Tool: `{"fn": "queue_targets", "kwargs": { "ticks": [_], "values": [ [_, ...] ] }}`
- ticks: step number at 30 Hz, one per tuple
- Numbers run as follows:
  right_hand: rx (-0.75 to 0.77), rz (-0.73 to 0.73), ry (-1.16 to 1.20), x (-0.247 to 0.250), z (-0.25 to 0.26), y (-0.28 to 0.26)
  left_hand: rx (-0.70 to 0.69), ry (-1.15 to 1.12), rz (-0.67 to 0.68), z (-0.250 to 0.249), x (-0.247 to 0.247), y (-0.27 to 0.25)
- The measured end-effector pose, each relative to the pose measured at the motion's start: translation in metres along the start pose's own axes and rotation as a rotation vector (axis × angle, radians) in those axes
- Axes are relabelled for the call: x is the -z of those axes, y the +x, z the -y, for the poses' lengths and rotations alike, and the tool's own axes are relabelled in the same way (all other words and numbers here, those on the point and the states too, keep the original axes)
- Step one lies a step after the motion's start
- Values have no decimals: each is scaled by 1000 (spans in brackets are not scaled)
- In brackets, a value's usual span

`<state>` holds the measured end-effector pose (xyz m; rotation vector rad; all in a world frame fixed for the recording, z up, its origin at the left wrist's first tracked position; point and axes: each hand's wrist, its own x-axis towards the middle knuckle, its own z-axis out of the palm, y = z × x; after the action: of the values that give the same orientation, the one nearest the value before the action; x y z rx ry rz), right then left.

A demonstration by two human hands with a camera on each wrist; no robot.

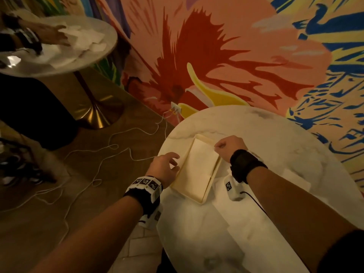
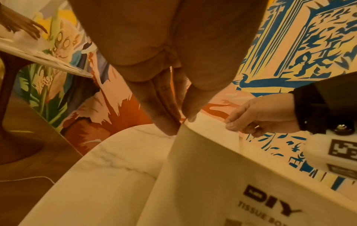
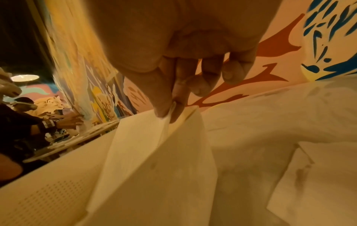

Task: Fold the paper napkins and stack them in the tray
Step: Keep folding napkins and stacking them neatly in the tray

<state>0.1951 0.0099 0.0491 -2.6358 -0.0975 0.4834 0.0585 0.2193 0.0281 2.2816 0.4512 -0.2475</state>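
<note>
On the side wall of the cream plastic rectangular tray point(image 2: 251, 191), seen from the left wrist view, dark letters read "DIY" and below them "TISSUE BO", the rest is cut off by the picture edge. The wrist devices carry small black-and-white square code markers.

The tray stands on the round white marble table point(image 1: 266, 134), near its left edge. Inside it lies a folded white paper napkin point(image 1: 201, 164), and it covers most of the tray floor. The right hand point(image 1: 229, 145) pinches the far right corner of this napkin between thumb and forefinger; the right wrist view shows the two fingertips point(image 3: 164, 110) closed on the paper edge, just above the tray rim. The left hand point(image 1: 165, 166) is at the left side of the tray with the fingers straight and close together, and their tips touch the napkin edge by the tray wall; in the left wrist view I cannot tell if they really pinch it. The two hands are apart, one on each long side of the tray.

More unfolded white napkins point(image 1: 232, 223) lie flat on the marble, near and to the right of the tray.

Behind the table there is a wall with a big painted mural point(image 1: 226, 56) in pink, red, yellow and blue. The floor is brown wood, with thin white cables point(image 1: 118, 138) lying on it. At far left a second round table point(image 1: 94, 56) holds napkins, and another person's hand point(image 1: 49, 34) is over them.
</note>
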Motion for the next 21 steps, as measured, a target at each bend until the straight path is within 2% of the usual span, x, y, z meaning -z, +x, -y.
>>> {"fn": "queue_targets", "kwargs": {
  "ticks": [10, 16, 21],
  "values": [
    [-23, 29, -179, -7, 9, -3, -19, 11, 13, 2, 1, 1],
    [-17, 25, -151, -9, 5, -4, -10, 7, 22, 2, 2, 1],
    [88, 36, -193, -22, 13, -13, -5, 9, 21, 1, 2, -1]
  ]
}}
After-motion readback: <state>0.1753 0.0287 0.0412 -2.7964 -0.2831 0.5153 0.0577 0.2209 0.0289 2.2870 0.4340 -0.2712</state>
